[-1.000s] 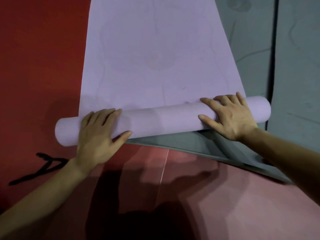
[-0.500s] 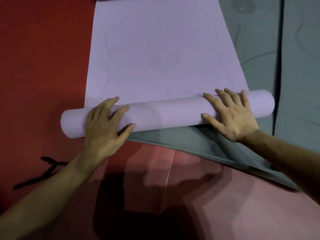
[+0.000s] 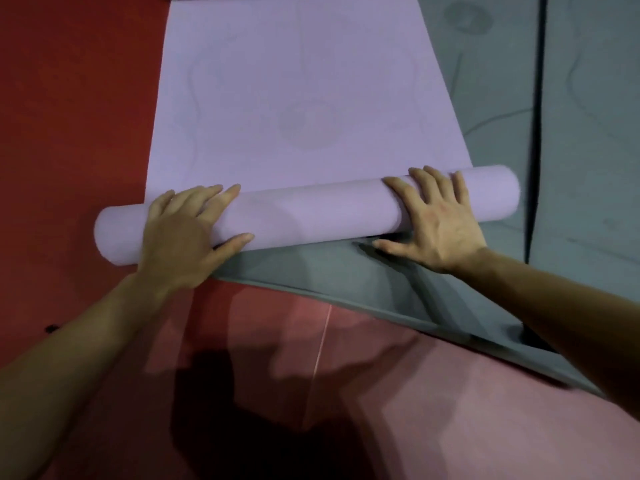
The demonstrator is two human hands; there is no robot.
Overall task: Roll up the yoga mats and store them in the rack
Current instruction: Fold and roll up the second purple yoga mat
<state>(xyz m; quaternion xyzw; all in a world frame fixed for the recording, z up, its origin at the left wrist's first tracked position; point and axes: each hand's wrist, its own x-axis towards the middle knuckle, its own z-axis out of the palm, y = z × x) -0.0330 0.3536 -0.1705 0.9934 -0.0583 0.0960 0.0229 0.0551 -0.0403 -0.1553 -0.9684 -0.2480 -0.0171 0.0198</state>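
Note:
A lilac yoga mat (image 3: 298,98) lies flat on the floor and stretches away from me. Its near end is wound into a thick roll (image 3: 311,213) that runs from left to right. My left hand (image 3: 183,237) presses on the left part of the roll with spread, straight fingers. On the right part rests my right hand (image 3: 433,216), palm down, fingers over the top and the thumb low on the near side. A grey mat (image 3: 491,109) lies partly beneath the lilac one, to the right.
Red floor (image 3: 76,98) lies to the left, and lighter pink floor (image 3: 398,410) spreads in front of me. A second grey mat (image 3: 595,133) lies at the far right, past a dark gap. The tip of a black strap (image 3: 50,329) shows at the lower left.
The roll has moved away from me along the mat and has grown thicker. Both hands have travelled forward with it.

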